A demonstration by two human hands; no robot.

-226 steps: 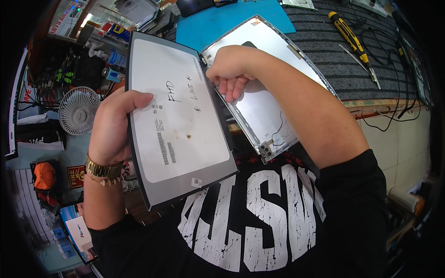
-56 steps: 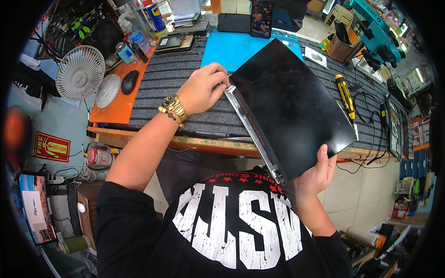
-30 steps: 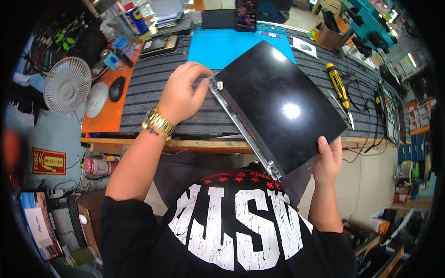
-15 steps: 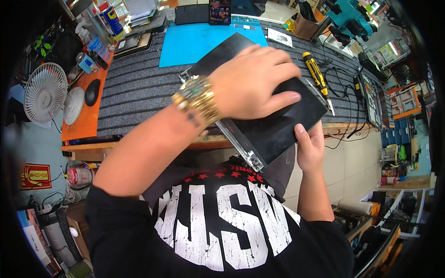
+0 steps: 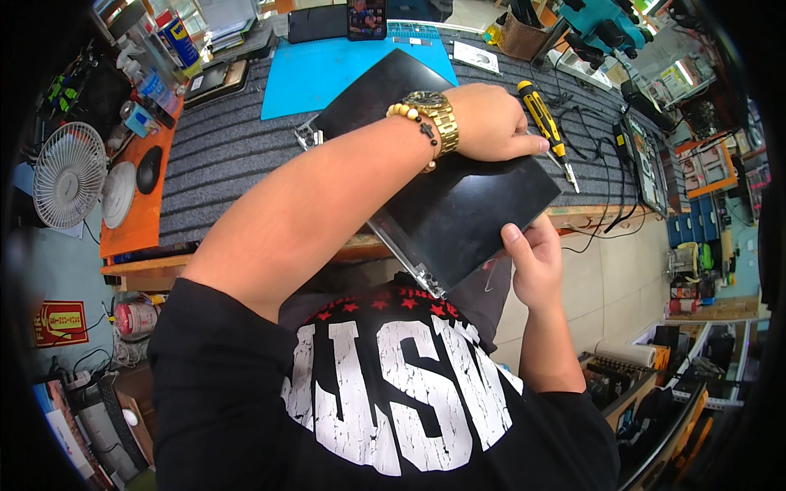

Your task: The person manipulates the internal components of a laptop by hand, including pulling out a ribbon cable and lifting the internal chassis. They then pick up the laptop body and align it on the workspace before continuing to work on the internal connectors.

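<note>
Partly over the grey bench mat [image 5: 214, 176], the black screen panel [image 5: 458, 221] appears seated in its silver lid [image 5: 308, 134] — hinge strip [image 5: 399, 252] left uncovered — one corner gripped by the right hand [image 5: 536, 258], while the left hand's [image 5: 490, 123] hold cannot be told.

The bench [image 5: 155, 263] has a grey striped cover [image 5: 209, 180], and on it lie a blue mat [image 5: 296, 72], a yellow-and-black screwdriver [image 5: 541, 117] and, at right, an opened dark device [image 5: 644, 166].
</note>
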